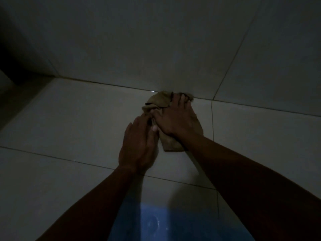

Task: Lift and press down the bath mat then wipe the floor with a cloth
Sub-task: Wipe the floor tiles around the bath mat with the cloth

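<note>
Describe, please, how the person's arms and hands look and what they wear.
Both forearms are bare to the picture's edge: no sleeves show. The left hand and right hand wear no gloves; in this dim light I see no watch or ring.

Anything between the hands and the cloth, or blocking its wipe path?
Nothing visible. Right hand presses flat on the cloth; left hand touches its edge. The wall right behind the cloth limits forward travel; floor either side shows no obstacle.
</note>
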{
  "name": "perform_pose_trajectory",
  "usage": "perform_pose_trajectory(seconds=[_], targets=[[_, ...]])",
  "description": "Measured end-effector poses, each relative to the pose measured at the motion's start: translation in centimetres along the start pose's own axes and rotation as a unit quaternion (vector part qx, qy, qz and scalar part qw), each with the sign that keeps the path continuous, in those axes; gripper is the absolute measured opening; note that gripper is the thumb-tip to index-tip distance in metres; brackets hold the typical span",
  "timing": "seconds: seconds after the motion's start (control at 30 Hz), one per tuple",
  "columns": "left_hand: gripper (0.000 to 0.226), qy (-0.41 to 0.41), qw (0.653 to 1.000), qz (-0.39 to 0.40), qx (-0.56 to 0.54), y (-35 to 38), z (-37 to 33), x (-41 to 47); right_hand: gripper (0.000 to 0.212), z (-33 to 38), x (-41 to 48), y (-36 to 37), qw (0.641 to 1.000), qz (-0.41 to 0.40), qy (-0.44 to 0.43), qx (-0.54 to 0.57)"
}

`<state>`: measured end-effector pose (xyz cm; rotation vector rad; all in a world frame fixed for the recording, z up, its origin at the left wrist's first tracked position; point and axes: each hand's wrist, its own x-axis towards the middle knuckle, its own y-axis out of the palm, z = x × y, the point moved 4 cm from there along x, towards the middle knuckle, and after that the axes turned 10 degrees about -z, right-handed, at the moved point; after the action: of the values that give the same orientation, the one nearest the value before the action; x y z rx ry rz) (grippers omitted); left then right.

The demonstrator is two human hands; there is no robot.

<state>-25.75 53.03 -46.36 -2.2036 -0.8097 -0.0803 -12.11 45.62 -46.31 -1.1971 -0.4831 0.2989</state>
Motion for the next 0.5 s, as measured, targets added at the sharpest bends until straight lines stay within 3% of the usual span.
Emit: perform_pose_trajectory(seconds=[0.07, 0.2, 0.33, 0.5], targets=[[0.052, -0.003, 1.0, -0.004, -0.001, -1.8, 0.7, 0.2, 0.089, 0.0, 0.0, -0.4, 0.999, -0.034, -0.001, -0.014], [0.051, 0.023, 0.987, -0.011, 0.159, -9.8, 6.4, 0.3, 0.095, 0.3, 0.4, 0.4, 0.997, -0.045, -0.004, -0.067], [0.068, -0.074, 0.983, 0.01, 0.169, -15.1, 12.0, -2.5, 0.095, 0.4, 0.5, 0.2, 0.995, -0.062, -0.006, -0.08], [0.068, -0.053, 0.986, -0.003, 0.155, -14.9, 12.4, -2.7, 0.091, 1.3, -3.0, -0.6, 0.998, -0.005, -0.004, -0.062]])
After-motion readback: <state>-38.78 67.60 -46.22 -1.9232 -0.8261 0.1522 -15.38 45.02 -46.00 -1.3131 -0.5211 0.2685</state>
